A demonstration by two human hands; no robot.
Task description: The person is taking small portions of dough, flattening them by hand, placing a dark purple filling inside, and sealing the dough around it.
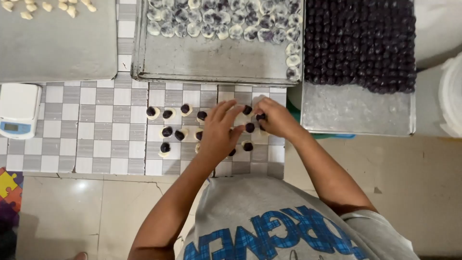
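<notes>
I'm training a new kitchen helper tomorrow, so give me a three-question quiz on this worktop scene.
1. True or false: the tray of dark purple balls stands on the person's right.
2. Multiple choice: the left hand and right hand work over A) the digital scale, B) the small dough rounds topped with dark balls on the checkered surface, C) the puzzle mat.
3. Fill in: the middle metal tray holds flattened, purple-mottled ____ along its far edge and right side.

Key: 1 true; 2 B; 3 dough pieces.
</notes>
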